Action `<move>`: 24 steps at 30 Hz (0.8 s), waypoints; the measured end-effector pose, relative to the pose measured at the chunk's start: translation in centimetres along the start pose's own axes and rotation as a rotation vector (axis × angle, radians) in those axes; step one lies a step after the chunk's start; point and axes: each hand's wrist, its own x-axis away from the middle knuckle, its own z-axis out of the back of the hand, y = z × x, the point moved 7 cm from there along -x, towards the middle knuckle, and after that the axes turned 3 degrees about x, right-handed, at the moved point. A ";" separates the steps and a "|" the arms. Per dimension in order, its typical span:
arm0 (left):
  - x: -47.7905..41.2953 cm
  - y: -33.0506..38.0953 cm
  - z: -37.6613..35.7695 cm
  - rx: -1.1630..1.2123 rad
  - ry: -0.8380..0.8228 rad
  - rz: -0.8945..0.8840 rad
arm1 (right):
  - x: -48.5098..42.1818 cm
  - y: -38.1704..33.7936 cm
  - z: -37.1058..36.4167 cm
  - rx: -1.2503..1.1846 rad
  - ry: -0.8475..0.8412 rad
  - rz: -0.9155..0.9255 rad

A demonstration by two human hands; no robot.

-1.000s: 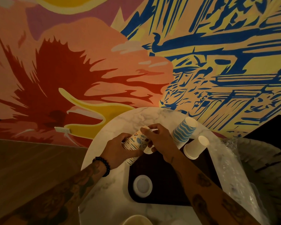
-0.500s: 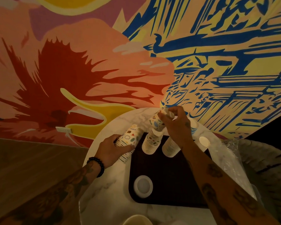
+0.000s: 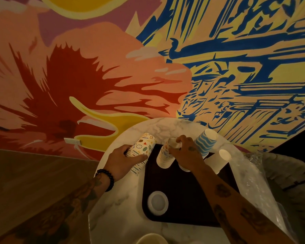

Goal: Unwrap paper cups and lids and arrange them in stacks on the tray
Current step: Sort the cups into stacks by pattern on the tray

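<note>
A dark tray [image 3: 183, 199] lies on a round marble table [image 3: 116, 217]. My left hand [image 3: 123, 161] grips a stack of doodle-printed paper cups [image 3: 143, 146] at the tray's left edge. My right hand [image 3: 185, 153] holds a printed cup on top of a short stack of printed cups [image 3: 163, 160] standing upside down on the tray's far end. A stack of blue wave-striped cups [image 3: 205, 142] and a stack of plain white cups [image 3: 218, 160] stand to the right. A white lid [image 3: 158, 202] lies on the tray's near left.
Clear plastic wrap [image 3: 253, 176] lies over the table's right side. A painted mural wall rises just behind the table. The rim of a cream bowl [image 3: 151, 239] shows at the bottom edge. A wooden floor lies to the left.
My right hand has come down, bringing the printed cup onto the stack on the tray. My left hand still holds its stack, now tilted more upright.
</note>
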 end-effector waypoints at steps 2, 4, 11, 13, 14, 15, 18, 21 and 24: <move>0.0 0.3 -0.2 -0.014 0.004 -0.011 | 0.2 -0.4 1.1 -0.058 0.069 0.016; 0.1 0.7 -0.7 -0.025 -0.007 -0.033 | 0.4 -1.0 1.9 -0.193 0.101 0.025; 0.7 2.7 -2.6 -0.096 -0.073 -0.171 | 1.3 -3.6 0.9 -0.463 -0.138 -0.061; 0.8 2.7 -3.0 -0.123 -0.087 -0.195 | 1.3 -3.5 0.6 -0.498 -0.139 -0.052; 0.9 2.6 -3.1 -0.134 -0.091 -0.199 | 1.3 -3.4 0.4 -0.522 -0.141 -0.047; 1.0 2.6 -3.1 -0.139 -0.091 -0.201 | 1.3 -3.4 0.2 -0.547 -0.147 -0.045; 1.0 2.5 -3.0 -0.142 -0.096 -0.208 | 1.2 -3.2 -0.3 -0.579 -0.157 -0.033; 1.0 2.2 -2.8 -0.137 -0.111 -0.195 | 1.2 -3.0 -0.2 -0.591 -0.145 -0.037; 1.0 1.5 -2.5 -0.122 -0.090 -0.162 | 0.8 -2.7 0.8 -0.605 -0.069 -0.047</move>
